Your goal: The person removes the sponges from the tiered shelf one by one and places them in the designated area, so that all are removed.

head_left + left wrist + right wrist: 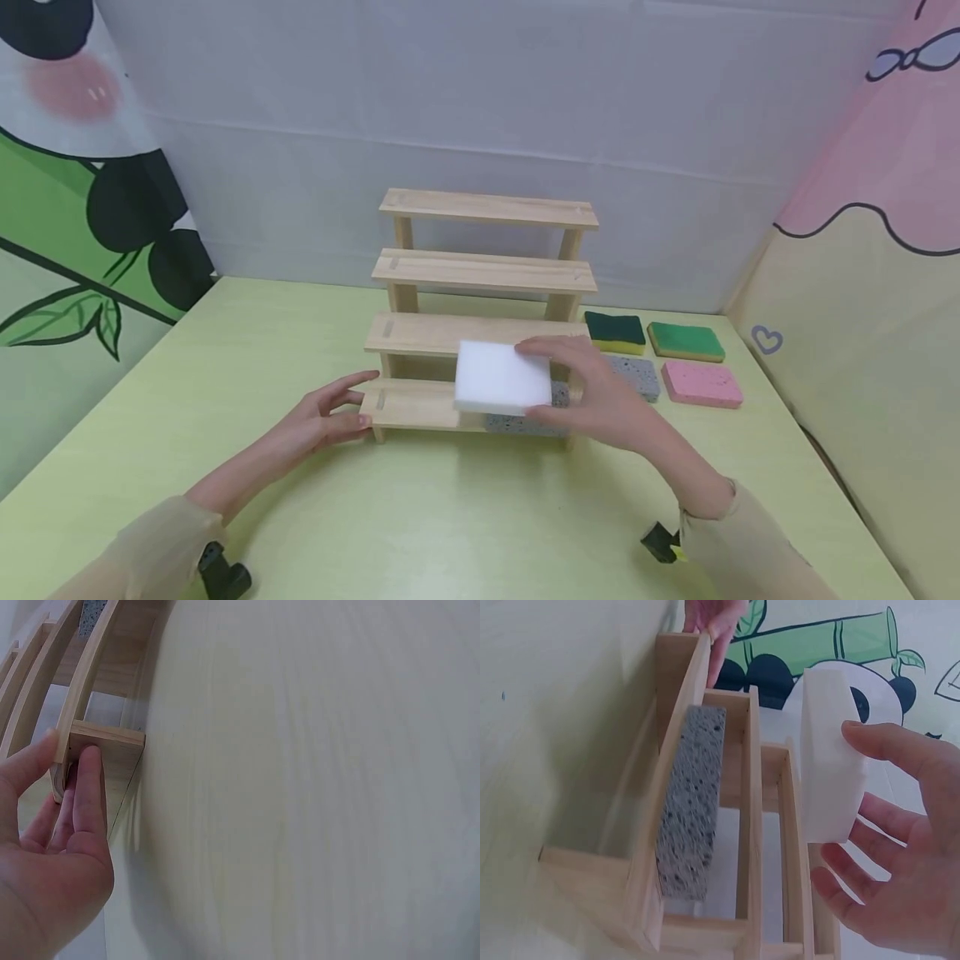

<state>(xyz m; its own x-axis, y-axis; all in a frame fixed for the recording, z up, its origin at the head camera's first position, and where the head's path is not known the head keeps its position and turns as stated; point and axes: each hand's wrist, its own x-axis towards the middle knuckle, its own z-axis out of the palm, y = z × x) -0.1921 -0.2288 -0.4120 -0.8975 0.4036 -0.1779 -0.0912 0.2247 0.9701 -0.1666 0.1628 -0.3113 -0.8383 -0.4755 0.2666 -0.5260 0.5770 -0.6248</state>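
A white sponge [502, 377] is pinched between the thumb and fingers of my right hand [600, 396], in front of the lower steps of a four-tier wooden shelf rack [480, 271]. In the right wrist view the white sponge [831, 761] is held clear of the boards. A speckled grey sponge [694, 802] lies on the lowest board, at its right end, partly hidden by the white one in the head view. My left hand [322, 417] grips the left end of that lowest board, thumb on top and fingers at the side and beneath, as the left wrist view shows.
On the table right of the rack lie a dark green and yellow sponge [615, 332], a green sponge [686, 342], a grey sponge [636, 377] and a pink sponge [702, 384]. A pale curtain [480, 100] hangs behind the rack; printed panels stand at both sides.
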